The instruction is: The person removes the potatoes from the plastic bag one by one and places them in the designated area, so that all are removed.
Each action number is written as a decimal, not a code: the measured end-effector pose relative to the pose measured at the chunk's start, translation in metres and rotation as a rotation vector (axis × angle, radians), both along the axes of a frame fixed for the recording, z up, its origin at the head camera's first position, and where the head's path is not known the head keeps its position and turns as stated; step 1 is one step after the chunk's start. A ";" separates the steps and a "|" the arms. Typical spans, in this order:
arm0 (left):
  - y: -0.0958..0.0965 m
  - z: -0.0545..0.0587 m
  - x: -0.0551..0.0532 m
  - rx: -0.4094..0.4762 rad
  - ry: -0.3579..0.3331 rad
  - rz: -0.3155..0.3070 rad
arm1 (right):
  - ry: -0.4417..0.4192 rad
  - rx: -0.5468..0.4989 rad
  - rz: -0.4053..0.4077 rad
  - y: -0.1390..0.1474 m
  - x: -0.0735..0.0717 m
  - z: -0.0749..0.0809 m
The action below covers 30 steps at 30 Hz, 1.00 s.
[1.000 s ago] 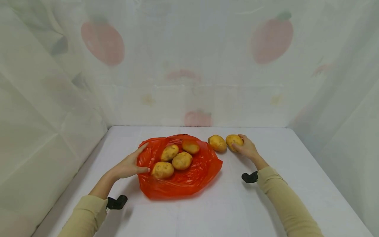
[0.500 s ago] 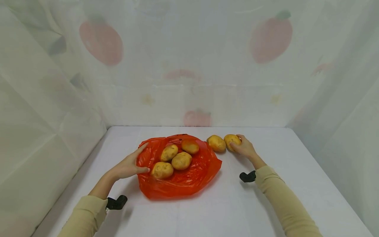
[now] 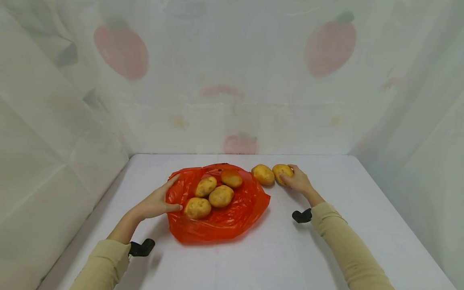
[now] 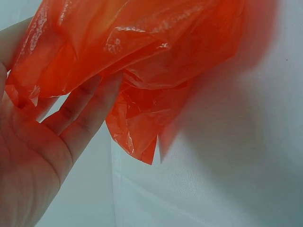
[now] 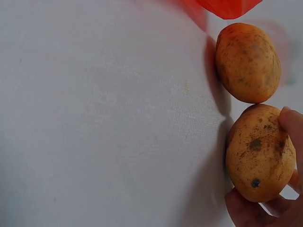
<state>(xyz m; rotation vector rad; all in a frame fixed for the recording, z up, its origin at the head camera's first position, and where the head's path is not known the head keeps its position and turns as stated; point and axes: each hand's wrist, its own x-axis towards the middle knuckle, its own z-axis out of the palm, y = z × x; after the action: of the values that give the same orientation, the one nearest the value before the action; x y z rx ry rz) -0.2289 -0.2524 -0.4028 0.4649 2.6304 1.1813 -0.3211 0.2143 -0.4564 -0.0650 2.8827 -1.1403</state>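
A red plastic bag (image 3: 239, 225) lies with its mouth spread, several potatoes (image 3: 222, 196) inside it. My left hand (image 3: 155, 204) holds the bag's left side, thumb and index finger at its rim; in the left wrist view some fingertips are covered by the plastic. Beyond the bag's right edge, my right hand (image 3: 301, 181) grips a potato (image 3: 282, 173), thumb on the near side and fingers round the far side. In the right wrist view, this gripped potato (image 5: 260, 153) appears to touch another potato (image 5: 248, 64), which sits between it and the bag.
Everything rests on a white table (image 3: 253, 266). A pale curtain (image 3: 232, 80) printed with faded red fruit stands at the back, with further sheets on both sides. Each wrist carries a black device (image 3: 142, 247).
My right hand has shifted slightly left with its potato, still beside the neighbouring one. The left hand and the bag look the same; the whole head view drifts a little.
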 end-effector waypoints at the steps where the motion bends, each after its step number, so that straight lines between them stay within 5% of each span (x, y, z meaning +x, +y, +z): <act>1: 0.000 0.000 0.000 0.003 -0.002 0.000 | -0.003 0.004 -0.001 0.000 0.000 0.000; 11: 0.008 0.016 0.009 0.026 -0.027 0.006 | -0.021 0.010 0.000 -0.003 0.000 0.003; 19: 0.001 0.003 0.002 -0.002 -0.018 0.013 | -0.006 0.034 0.015 -0.004 0.000 0.004; 30: -0.001 0.003 0.001 -0.019 0.022 0.007 | 0.020 0.058 0.043 -0.004 0.001 0.002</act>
<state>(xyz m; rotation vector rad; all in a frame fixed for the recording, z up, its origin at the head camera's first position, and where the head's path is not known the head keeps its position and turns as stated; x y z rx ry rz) -0.2278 -0.2536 -0.4002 0.4687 2.6618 1.1587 -0.3204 0.2106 -0.4539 -0.1367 2.9145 -1.0544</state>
